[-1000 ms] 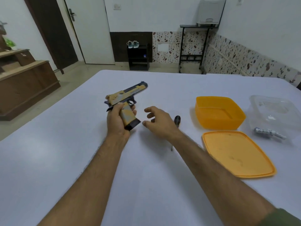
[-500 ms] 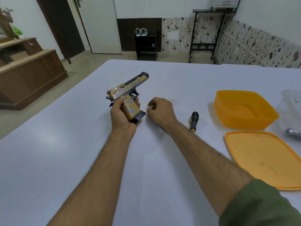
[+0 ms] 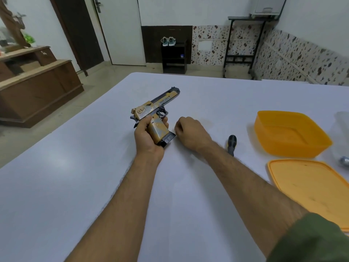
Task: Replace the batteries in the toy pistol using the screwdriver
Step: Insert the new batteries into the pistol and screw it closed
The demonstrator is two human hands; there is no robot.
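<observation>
Above the middle of the white bench (image 3: 75, 186), my left hand (image 3: 146, 138) wraps its grip round the handle of the toy pistol (image 3: 154, 110), a gold and dark plastic piece with a ribbed slide. My right hand (image 3: 190, 134) sits curled at its black base; whether it pinches anything I cannot tell. Beside my right forearm lies the screwdriver (image 3: 232, 143), black-handled. Farther right sit a glossy orange tub (image 3: 289, 135) and its flat lid (image 3: 313, 188). Speckled tiles line the far wall.
</observation>
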